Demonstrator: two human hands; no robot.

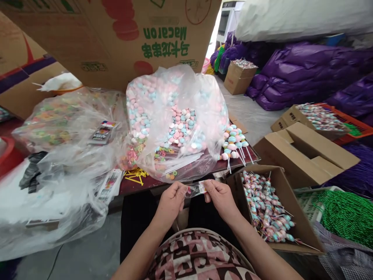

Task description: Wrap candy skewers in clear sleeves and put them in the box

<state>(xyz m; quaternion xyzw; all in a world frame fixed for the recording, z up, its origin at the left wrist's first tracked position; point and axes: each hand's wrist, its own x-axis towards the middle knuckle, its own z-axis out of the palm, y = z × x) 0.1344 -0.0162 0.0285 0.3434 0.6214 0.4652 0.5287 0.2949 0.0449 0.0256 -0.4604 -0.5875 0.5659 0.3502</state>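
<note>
Left hand (172, 198): thumb and index pinched together on the left end of a small clear sleeve (192, 191), other fingers curled in. Right hand (220, 197): thumb and forefinger pinching its right end — fingers bent underneath. Sleeve sits between the two hands, above the lap, just in front of the table (128, 189) edge. Looks thin, shiny, see-through in the middle; white printed part by the right thumb, small pink-red patch by the left thumb. Print too small to read, and can't tell if anything is inside.

Around it, left to right: red tub (10, 155) at the far edge, cloudy plastic bag of coloured rings (58, 116), stack of printed packs (104, 133) lying on it. Yellow sticks (136, 175) loose near the table edge, left of the hands. Big clear bag (186, 87) straight ahead, opened, with pink, blue and white candies (179, 126) — large Macaron carton (96, 35) behind, lettering upside down. Candy skewers (233, 144) piled at the right table corner, white sticks toward the person. Below right, open box (291, 202) of wrapped skewers (269, 210), then green cord (346, 214) in a pale basket (310, 206)
</note>
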